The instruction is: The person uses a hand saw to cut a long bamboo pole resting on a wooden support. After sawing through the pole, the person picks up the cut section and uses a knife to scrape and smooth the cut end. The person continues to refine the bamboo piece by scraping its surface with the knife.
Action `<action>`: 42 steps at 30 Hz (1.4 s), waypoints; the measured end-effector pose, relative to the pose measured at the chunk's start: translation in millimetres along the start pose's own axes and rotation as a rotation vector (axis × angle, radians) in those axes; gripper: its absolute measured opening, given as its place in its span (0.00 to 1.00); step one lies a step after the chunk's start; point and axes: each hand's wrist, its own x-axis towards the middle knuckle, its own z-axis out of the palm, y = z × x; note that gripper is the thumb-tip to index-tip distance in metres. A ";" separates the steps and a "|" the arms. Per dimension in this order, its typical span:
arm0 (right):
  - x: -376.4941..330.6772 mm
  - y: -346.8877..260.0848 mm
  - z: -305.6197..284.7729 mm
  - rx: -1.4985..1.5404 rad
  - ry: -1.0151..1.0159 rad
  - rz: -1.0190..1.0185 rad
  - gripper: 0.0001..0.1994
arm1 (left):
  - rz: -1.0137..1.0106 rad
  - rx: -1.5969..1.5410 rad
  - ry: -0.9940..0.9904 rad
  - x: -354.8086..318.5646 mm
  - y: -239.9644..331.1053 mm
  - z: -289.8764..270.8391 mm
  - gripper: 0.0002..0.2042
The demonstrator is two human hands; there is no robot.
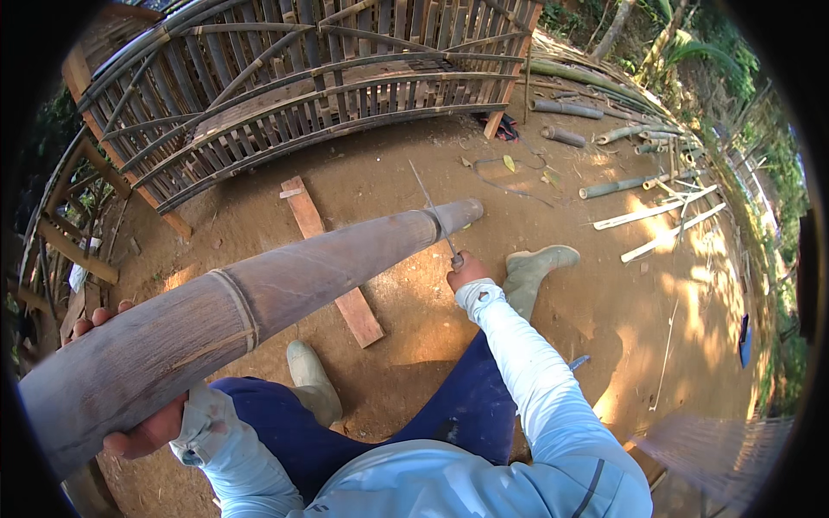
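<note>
A thick bamboo pole [319,259] slants across the view, from close by at the lower left to its narrow end beyond my right hand. My left hand [155,429] grips the thick part from below; some fingertips show past its far side. Wrapped round the handle of a long thin blade [423,186], my right hand [467,269] is closed. The blade lies across the pole beside a joint near the narrow end. Seen almost edge-on, it could be a saw or a machete; I cannot tell.
Beneath the pole a reddish wooden plank [358,319] lies on the dirt ground. A slatted bamboo structure [345,78] stands ahead. Cut bamboo pieces [613,188] are scattered to the right. My boots [313,384] are planted apart. A thin cord [509,183] lies beyond the pole's end.
</note>
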 end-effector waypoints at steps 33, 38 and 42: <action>1.2 4.1 -17.5 -0.009 -0.085 -0.143 0.11 | 0.028 -0.169 -0.314 10.2 8.9 1.9 0.57; -16.5 16.7 -25.6 -0.019 -0.073 -0.090 0.12 | 0.109 -0.292 -0.263 -0.3 -11.4 11.4 0.58; -21.4 -26.9 -37.2 0.043 -0.093 -0.235 0.12 | 0.134 -0.318 -0.314 6.7 -2.4 16.8 0.59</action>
